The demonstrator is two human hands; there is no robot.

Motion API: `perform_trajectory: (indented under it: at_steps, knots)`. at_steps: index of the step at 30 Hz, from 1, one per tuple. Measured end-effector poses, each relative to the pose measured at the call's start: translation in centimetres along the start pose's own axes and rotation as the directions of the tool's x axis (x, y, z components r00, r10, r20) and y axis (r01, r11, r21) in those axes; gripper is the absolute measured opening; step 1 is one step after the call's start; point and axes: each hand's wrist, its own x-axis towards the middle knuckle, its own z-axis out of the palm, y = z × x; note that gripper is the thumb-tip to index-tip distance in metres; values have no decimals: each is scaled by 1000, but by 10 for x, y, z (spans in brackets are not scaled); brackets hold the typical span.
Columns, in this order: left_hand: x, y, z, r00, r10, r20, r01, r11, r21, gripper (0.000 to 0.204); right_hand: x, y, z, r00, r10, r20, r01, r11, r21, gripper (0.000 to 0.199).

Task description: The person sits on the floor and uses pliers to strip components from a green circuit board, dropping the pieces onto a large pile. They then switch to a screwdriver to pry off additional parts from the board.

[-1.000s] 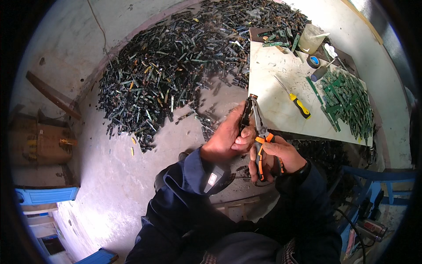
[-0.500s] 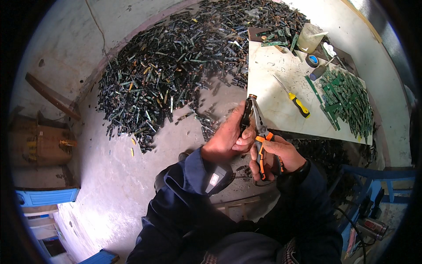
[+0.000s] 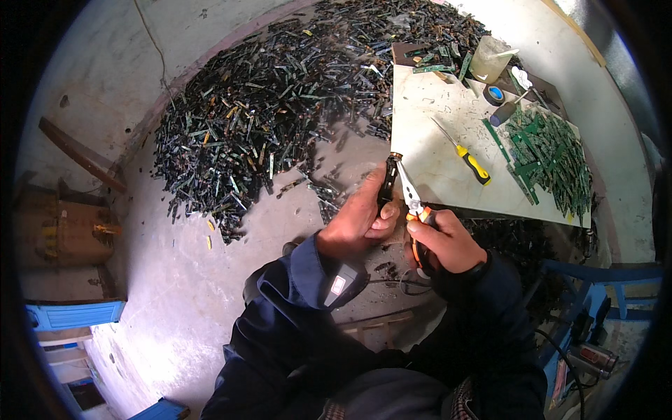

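My left hand (image 3: 358, 215) is closed around a narrow dark strip-like part (image 3: 387, 183) that stands upright, with a brownish round end at its top. What exactly the part is, I cannot make out. My right hand (image 3: 451, 243) grips long-nose pliers (image 3: 409, 187) by their orange and black handles. The pliers' jaws point up and left, their tips at the upper end of the dark part. Both hands are just off the left edge of a white board (image 3: 430, 164). On that board lies a yellow and black screwdriver (image 3: 474, 165), right of the pliers.
A heap of green circuit-board strips (image 3: 549, 161) covers the board's right side. Behind it are a roll of black tape (image 3: 494, 95) and a cloudy plastic cup (image 3: 488, 61). A big pile of dark strips (image 3: 245, 119) spreads over the floor. A blue frame (image 3: 602, 276) stands at right.
My right hand has closed its fingers further round the pliers, and the handles are nearer together. The jaws have turned slightly. My left hand still holds the dark part.
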Motion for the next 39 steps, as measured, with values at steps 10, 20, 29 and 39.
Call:
perform_trajectory:
  at_steps: [10, 20, 29, 39]
  knots:
    - [-4, 3, 5, 999, -34, -24, 31, 994, -100, 62, 0, -8, 5, 996, 21, -87, -27, 997, -66, 21]
    - [-10, 8, 3, 990, 3, 144, 34, 967, -254, 60, -24, -20, 22, 927, 149, 343, -320, 791, 521, 34]
    - [-3, 5, -9, 986, 60, 158, -14, 959, -282, 60, -4, -15, 12, 969, 105, 223, -182, 914, 364, 29]
    - [0, 6, -2, 998, 21, 66, -17, 998, -67, 60, -2, -16, 8, 958, 127, 259, -232, 872, 431, 34]
